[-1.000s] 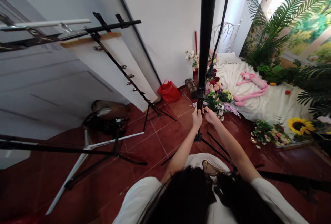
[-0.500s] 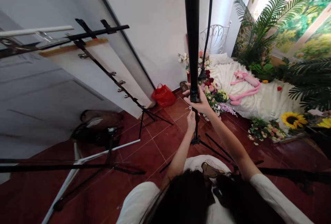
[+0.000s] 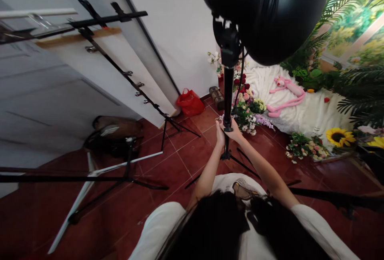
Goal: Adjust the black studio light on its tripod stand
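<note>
A black light stand [image 3: 229, 92] rises upright in front of me, its legs spread on the tiles below. At its top sits a large black lamp head [image 3: 267, 16], close to my eyes, with a cable hanging down beside the pole. My right hand [image 3: 235, 131] is closed round the pole just at a black collar [image 3: 228, 126]. Right beside it, on the left of the pole, my left hand [image 3: 220, 135] grips the same stand. Some of the fingers of both hands are hidden behind the pole and collar.
To the left stands a backdrop stand [image 3: 114, 62] with clips and a white board. A red plastic bag [image 3: 190, 102] lies by the wall. On the right are flowers [image 3: 247, 108], a white blanket [image 3: 318, 112] with a pink plush toy [image 3: 289, 92], and palm leaves.
The lamp head has come down into view and the pole's upper section is lower. My right hand and the collar have moved down to my left hand.
</note>
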`<control>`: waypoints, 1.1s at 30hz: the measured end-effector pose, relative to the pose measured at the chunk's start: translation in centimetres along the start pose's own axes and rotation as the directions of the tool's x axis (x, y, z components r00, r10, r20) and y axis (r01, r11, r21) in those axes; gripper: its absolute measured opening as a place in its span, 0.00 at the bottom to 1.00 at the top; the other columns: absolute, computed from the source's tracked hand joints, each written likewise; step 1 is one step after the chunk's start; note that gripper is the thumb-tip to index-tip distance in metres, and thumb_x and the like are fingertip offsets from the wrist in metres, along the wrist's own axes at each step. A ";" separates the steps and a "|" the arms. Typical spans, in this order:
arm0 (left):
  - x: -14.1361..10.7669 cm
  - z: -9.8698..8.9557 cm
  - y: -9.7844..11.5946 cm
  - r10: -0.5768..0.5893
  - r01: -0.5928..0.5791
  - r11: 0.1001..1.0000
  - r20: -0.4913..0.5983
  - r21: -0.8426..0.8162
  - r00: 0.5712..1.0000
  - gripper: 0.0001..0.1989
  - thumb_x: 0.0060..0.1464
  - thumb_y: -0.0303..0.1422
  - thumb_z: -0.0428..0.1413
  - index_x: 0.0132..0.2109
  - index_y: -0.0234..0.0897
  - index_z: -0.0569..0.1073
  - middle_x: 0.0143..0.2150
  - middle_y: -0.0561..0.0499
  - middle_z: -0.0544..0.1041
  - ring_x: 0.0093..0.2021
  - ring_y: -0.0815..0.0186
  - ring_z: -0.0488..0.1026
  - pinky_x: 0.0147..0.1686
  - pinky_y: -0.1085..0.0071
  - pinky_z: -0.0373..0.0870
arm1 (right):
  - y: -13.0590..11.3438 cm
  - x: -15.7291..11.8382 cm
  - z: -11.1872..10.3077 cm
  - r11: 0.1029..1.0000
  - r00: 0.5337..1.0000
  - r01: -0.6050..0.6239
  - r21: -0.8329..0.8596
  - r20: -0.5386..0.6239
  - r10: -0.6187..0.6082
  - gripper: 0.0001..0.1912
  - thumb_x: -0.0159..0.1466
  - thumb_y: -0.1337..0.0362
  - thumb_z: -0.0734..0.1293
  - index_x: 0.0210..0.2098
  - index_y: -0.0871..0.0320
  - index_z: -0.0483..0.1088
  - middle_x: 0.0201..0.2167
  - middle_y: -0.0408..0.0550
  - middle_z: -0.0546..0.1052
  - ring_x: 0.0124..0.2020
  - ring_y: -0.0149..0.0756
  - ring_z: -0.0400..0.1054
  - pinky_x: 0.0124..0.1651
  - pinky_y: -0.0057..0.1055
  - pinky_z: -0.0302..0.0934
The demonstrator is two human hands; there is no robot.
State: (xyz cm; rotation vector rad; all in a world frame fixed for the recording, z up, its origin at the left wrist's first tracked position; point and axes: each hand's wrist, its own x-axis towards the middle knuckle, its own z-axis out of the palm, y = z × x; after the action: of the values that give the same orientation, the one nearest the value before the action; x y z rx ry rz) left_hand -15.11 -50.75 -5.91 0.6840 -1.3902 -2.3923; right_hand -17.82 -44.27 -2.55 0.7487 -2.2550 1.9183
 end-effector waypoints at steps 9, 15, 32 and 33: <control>0.7 0.2 -2.0 0.208 -0.205 0.966 -0.003 0.160 0.978 0.25 0.64 0.48 0.45 0.36 0.34 0.77 0.30 0.47 0.78 0.36 0.62 0.75 0.41 0.67 0.72 | -2.4 0.8 -0.9 0.995 0.995 -0.028 0.100 0.103 0.018 0.25 0.56 0.54 0.72 0.49 0.55 0.66 0.38 0.48 0.74 0.43 0.39 0.69 0.51 0.38 0.67; 1.1 0.0 -2.4 0.227 -0.220 0.960 -0.020 0.176 0.974 0.26 0.63 0.51 0.45 0.34 0.34 0.75 0.27 0.49 0.75 0.31 0.64 0.72 0.35 0.68 0.70 | -2.7 0.5 -0.5 0.990 0.996 -0.046 0.135 0.084 0.035 0.27 0.56 0.55 0.73 0.52 0.55 0.65 0.40 0.47 0.74 0.44 0.38 0.69 0.54 0.39 0.65; 0.8 0.2 -2.6 0.189 -0.182 0.967 -0.024 0.178 0.982 0.36 0.55 0.64 0.41 0.28 0.35 0.73 0.26 0.48 0.74 0.29 0.64 0.72 0.34 0.69 0.69 | 1.4 -5.2 -5.3 0.989 0.997 -0.019 -0.145 0.066 0.029 0.17 0.65 0.61 0.62 0.53 0.56 0.68 0.53 0.55 0.74 0.56 0.42 0.67 0.64 0.42 0.56; 0.8 0.2 -2.6 0.193 -0.187 0.967 -0.022 0.174 0.981 0.36 0.54 0.64 0.42 0.28 0.35 0.73 0.26 0.48 0.74 0.29 0.64 0.72 0.34 0.68 0.69 | 1.6 -5.1 -5.2 0.988 0.997 -0.028 -0.153 0.065 0.038 0.17 0.65 0.61 0.61 0.53 0.56 0.68 0.54 0.55 0.74 0.57 0.41 0.67 0.64 0.42 0.56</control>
State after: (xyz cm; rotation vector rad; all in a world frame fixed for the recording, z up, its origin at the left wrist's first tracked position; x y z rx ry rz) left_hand -15.97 -49.71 -8.29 0.6046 -1.5823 -2.1201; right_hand -15.29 -37.63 -4.76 0.7710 -2.4350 1.7351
